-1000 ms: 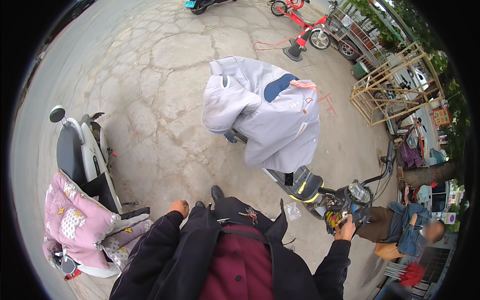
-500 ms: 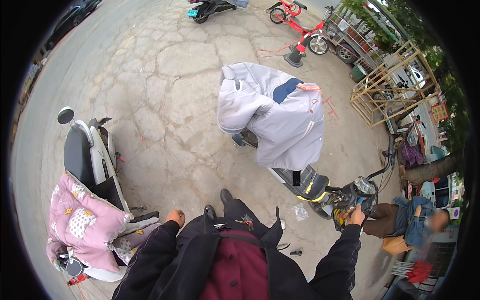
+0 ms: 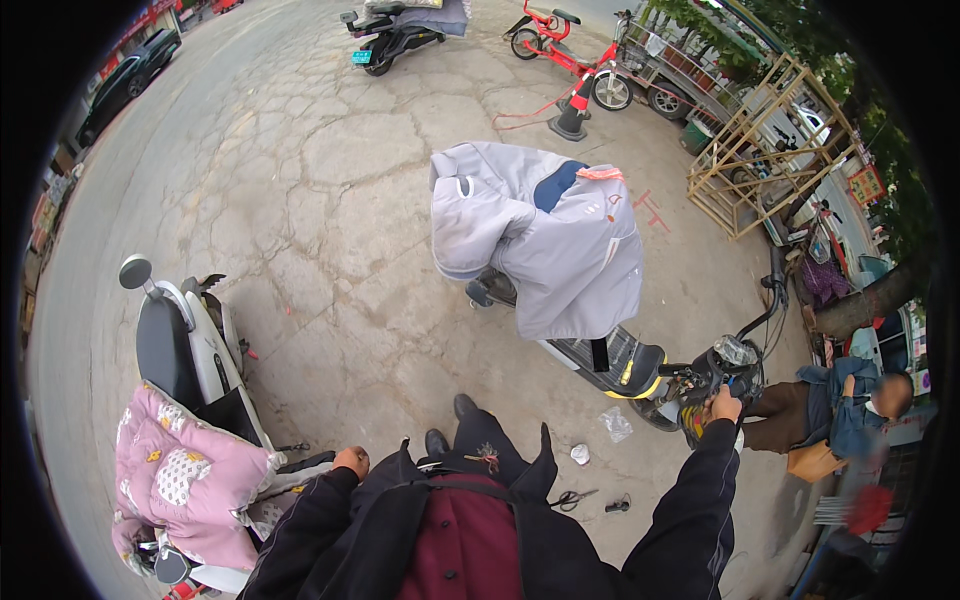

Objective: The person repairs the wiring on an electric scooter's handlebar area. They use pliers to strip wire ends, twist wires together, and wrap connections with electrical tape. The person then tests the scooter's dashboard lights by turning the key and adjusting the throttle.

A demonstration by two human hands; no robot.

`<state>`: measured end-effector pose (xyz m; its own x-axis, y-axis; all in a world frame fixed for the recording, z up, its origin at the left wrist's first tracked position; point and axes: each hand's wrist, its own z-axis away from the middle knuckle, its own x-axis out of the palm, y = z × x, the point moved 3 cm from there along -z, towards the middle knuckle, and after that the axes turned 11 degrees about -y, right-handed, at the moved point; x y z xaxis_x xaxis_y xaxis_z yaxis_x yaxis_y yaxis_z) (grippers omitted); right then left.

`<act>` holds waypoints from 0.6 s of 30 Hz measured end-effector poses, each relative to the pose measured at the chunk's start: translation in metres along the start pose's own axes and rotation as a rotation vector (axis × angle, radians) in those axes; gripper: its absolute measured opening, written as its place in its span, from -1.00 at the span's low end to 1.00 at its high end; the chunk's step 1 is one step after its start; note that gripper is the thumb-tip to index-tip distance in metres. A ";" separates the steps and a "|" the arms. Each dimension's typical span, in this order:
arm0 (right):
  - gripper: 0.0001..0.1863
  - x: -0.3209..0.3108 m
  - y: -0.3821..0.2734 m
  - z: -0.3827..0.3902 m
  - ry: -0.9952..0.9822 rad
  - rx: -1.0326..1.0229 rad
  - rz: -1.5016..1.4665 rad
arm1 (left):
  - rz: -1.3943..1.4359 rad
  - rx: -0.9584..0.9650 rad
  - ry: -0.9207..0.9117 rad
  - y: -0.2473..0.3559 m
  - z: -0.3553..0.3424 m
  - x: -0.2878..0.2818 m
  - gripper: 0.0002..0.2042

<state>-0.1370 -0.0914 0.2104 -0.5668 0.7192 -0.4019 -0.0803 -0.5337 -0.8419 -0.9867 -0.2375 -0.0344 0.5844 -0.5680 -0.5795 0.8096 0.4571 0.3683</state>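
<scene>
Left hand (image 3: 351, 460), near left: curled, contents unclear, right of quilt (image 3: 190, 465). Right hand (image 3: 724, 405): at front of right scooter (image 3: 648, 366); cannot tell grip.

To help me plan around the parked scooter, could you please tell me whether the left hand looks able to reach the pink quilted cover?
Probably yes: the left hand is close to the pink quilted cover, and nothing rigid seems to block the way between them.

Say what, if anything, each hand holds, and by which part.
Left hand: no held thing visible. Right hand: near the yellow-trimmed scooter; whether it grips anything cannot be told.
</scene>
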 end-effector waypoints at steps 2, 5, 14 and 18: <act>-0.51 0.000 0.000 -0.003 0.011 -0.016 0.035 | -0.007 0.010 -0.003 0.001 -0.001 -0.004 -0.75; -0.52 0.000 0.001 -0.008 0.021 -0.025 0.073 | -0.001 0.015 -0.007 -0.001 -0.003 -0.006 -0.76; -0.56 0.002 -0.009 -0.009 0.051 -0.052 0.312 | -0.013 0.039 0.017 -0.008 0.000 -0.005 -0.75; -0.60 0.000 -0.009 -0.017 0.061 -0.157 0.486 | -0.009 0.042 0.035 -0.011 0.001 0.001 -0.75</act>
<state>-0.1225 -0.0790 0.2117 -0.4589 0.4321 -0.7764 0.3071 -0.7428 -0.5949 -0.9950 -0.2441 -0.0388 0.5751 -0.5474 -0.6079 0.8170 0.4228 0.3922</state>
